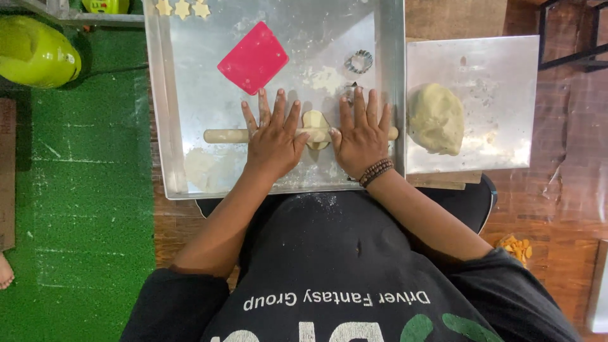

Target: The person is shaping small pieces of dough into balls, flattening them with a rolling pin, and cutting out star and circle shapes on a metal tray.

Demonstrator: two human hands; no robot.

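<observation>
A wooden rolling pin (223, 135) lies across the near part of a large floured metal tray (171, 114). My left hand (273, 136) and my right hand (361, 134) press flat on top of it, fingers spread. Between them a small piece of pale dough (314, 119) sits under the pin. My right wrist wears a beaded bracelet (377, 171).
A pink plastic scraper (254, 57) and a round fluted metal cutter (360, 61) lie farther back on the tray. Three star-shaped dough cutouts (182, 8) sit at its far left corner. A big dough lump (436, 118) rests on a second tray (500, 69) to the right. A yellow-green helmet (35, 52) is far left.
</observation>
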